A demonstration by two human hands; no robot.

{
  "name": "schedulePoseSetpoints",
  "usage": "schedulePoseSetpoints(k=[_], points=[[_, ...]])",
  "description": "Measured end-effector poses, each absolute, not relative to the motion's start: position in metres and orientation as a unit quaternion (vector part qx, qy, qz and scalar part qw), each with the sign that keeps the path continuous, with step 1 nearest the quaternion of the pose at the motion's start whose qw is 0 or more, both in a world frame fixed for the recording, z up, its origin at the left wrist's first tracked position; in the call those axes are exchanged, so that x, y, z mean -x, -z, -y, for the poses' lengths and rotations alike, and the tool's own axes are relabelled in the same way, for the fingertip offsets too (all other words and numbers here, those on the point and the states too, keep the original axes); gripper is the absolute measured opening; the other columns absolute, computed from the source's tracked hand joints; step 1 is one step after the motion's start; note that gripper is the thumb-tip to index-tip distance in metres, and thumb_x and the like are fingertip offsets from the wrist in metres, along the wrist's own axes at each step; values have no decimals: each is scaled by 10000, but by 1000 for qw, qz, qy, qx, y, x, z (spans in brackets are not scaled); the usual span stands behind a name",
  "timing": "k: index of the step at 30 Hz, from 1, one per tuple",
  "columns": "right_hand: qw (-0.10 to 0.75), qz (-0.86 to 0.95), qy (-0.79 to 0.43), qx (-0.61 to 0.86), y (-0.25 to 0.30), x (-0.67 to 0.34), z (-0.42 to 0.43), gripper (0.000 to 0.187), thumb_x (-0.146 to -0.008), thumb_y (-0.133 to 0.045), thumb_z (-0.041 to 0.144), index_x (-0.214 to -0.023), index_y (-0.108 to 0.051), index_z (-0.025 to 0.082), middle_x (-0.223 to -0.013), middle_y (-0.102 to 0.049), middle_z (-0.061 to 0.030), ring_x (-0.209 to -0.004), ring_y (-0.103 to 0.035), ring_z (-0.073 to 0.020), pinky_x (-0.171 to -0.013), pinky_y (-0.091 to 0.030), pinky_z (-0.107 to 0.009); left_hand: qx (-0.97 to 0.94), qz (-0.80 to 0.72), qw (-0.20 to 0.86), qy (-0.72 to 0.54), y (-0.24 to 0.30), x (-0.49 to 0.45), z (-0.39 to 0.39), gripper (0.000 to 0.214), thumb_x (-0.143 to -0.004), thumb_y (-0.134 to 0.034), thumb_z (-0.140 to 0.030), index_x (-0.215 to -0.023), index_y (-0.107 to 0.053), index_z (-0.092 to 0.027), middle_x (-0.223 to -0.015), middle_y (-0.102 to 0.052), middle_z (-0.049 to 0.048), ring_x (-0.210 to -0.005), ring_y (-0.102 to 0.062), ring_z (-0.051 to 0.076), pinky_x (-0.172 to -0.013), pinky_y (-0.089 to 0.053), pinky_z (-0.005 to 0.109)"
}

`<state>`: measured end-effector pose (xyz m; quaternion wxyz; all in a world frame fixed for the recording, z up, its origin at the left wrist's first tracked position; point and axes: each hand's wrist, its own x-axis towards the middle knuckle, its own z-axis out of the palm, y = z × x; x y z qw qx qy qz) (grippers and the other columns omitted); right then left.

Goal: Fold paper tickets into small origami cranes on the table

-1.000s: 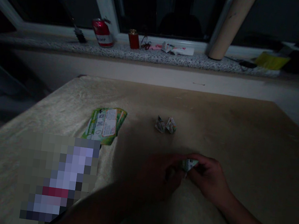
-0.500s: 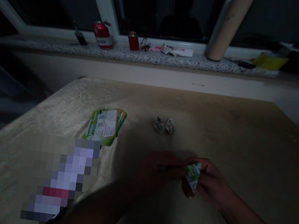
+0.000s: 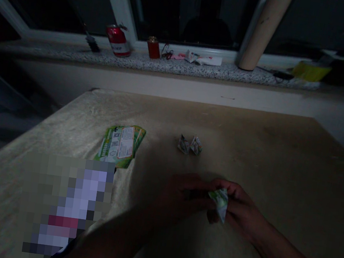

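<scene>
Between my two hands, low above the table, is a small folded paper (image 3: 220,202) with green and white print and a pointed lower tip. My right hand (image 3: 240,208) grips it from the right, fingers closed around its edge. From the left, my left hand (image 3: 184,194) pinches its upper left corner; those fingers lie in shadow. Beyond the hands, two small folded paper shapes (image 3: 196,145) stand side by side on the table. A stack of green printed leaflets (image 3: 119,145) lies to the left.
A blurred-out light purple object (image 3: 78,205) lies at the table's left front, by my left forearm. On the stone windowsill (image 3: 155,65) behind are a red can (image 3: 118,41), a red lighter-like item (image 3: 153,48), scraps, a cardboard tube (image 3: 264,31) and a yellow object (image 3: 312,71).
The folded paper has turned and opened slightly, its face less flat than before. Both hands have shifted a little to the left. The other things stay where they were.
</scene>
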<state>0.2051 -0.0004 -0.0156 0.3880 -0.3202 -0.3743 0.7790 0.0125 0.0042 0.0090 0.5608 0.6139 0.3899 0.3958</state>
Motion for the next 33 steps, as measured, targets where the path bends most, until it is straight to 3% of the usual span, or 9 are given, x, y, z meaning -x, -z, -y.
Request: schedulePoseSetpoints(k=[4, 8, 15, 22, 27, 33], points=[[428, 492, -647, 395, 12, -205, 0, 291, -702, -891, 354, -843, -711, 175, -659, -666, 5, -556, -594, -119, -489, -458, -196, -623, -397, 546, -395, -9, -10, -6, 271, -767, -832, -419, -916, -833, -192, -786, -725, 42, -732, -650, 173, -703, -501, 292], [451, 605, -498, 427, 8, -205, 1, 115, -741, -796, 235, -782, -701, 183, -639, -654, 12, -566, -589, -123, -511, -456, -205, -623, -394, 552, -390, -6, -10, -8, 232, -771, -820, -383, -866, -815, -171, -751, -689, 25, -712, -617, 159, -685, -459, 281], [407, 753, -267, 443, 11, -213, 2, 67, -817, -689, 224, -774, -720, 183, -615, -676, -12, -518, -610, -135, -509, -440, -234, -556, -424, 617, -362, 0, -13, -7, 241, -730, -828, -354, -839, -775, -146, -730, -687, 8, -671, -586, 134, -651, -433, 258], [379, 781, -248, 430, 9, -214, 2, 139, -852, -641, 229, -735, -697, 180, -588, -678, -18, -475, -609, -134, -468, -419, -229, -531, -416, 657, -338, 2, -12, -7, 308, -735, -824, -389, -879, -748, -127, -760, -693, 19, -677, -578, 126, -655, -437, 254], [367, 792, -260, 412, 9, -215, 0, 143, -846, -624, 204, -716, -676, 174, -564, -658, -6, -468, -593, -122, -472, -410, -221, -509, -411, 690, -309, 4, -12, -9, 420, -728, -811, -522, -806, -715, -120, -631, -601, -20, -555, -501, 91, -538, -374, 222], [367, 767, -317, 421, 13, -214, 0, 207, -862, -647, 220, -662, -655, 168, -495, -560, 29, -426, -477, -92, -429, -331, -213, -500, -417, 695, -304, -1, -13, -11, 484, -697, -810, -593, -735, -690, -126, -588, -597, -12, -522, -518, 94, -517, -381, 219]])
